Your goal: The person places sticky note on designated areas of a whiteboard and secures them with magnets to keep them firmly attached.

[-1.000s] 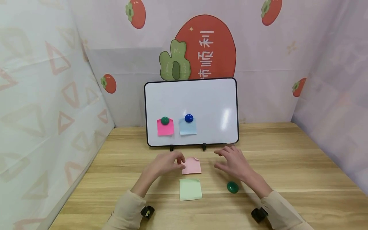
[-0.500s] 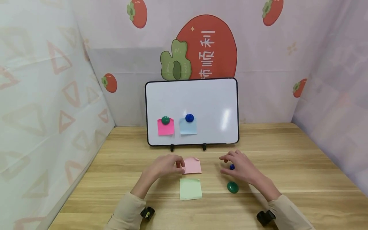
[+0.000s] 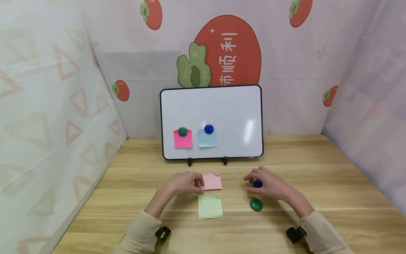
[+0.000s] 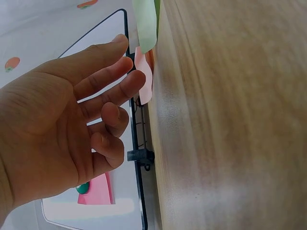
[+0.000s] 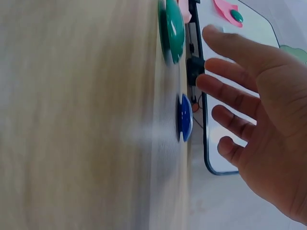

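Note:
My left hand (image 3: 185, 183), fingers loosely bent and holding nothing, hovers at the left edge of a pale pink sticky note (image 3: 212, 181) on the table. Nearer to me lies a light green sticky note (image 3: 210, 207). Over a blue round magnet (image 3: 257, 183) is my right hand (image 3: 269, 183), its thumb and fingers spread apart with nothing between them; in the right wrist view the blue magnet (image 5: 185, 118) sits on the table, apart from the fingers. A green round magnet (image 3: 256, 204) lies just in front of that hand.
A whiteboard (image 3: 234, 116) stands on small black feet at the back. On it a green magnet (image 3: 182, 131) holds a bright pink note (image 3: 183, 141), and a blue magnet (image 3: 209, 129) holds a light blue note (image 3: 207, 140). Patterned cloth walls (image 3: 295, 56) surround the wooden table (image 3: 127, 204).
My right hand has shifted slightly right and towards me, and the blue magnet beneath it has come into sight. The left hand has dropped slightly beside the pale pink note.

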A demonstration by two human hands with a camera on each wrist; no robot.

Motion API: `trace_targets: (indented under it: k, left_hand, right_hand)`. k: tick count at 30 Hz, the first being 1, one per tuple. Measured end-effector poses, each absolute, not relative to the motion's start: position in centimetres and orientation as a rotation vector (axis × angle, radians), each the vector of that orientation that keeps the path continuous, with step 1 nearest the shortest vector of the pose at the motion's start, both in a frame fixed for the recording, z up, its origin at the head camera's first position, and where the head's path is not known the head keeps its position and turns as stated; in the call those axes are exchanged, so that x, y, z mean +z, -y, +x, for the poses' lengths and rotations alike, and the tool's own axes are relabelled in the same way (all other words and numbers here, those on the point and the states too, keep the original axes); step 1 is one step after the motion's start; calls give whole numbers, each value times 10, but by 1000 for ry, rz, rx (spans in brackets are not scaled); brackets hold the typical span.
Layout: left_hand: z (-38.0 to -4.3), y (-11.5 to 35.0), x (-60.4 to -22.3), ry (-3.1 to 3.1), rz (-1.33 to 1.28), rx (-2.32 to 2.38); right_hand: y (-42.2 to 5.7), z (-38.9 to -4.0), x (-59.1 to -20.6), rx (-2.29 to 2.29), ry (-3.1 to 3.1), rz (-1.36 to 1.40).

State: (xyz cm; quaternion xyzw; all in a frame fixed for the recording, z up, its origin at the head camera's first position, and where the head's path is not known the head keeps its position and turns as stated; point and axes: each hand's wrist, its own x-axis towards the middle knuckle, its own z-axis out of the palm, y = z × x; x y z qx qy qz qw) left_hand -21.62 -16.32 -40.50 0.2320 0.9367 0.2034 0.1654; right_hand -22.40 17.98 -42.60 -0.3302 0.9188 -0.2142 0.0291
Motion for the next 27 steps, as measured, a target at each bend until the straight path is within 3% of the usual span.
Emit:
trace_targets:
  k: [14,27]
  left_hand:
    - [-218,161,-406,-2634,674,569]
    - [-215,160,-403,-2611,705,550]
  right_hand:
    - [-190,-222,-422,-675,-2604,-1135]
    - [-199,-222,-421,-725,-2452,-1076]
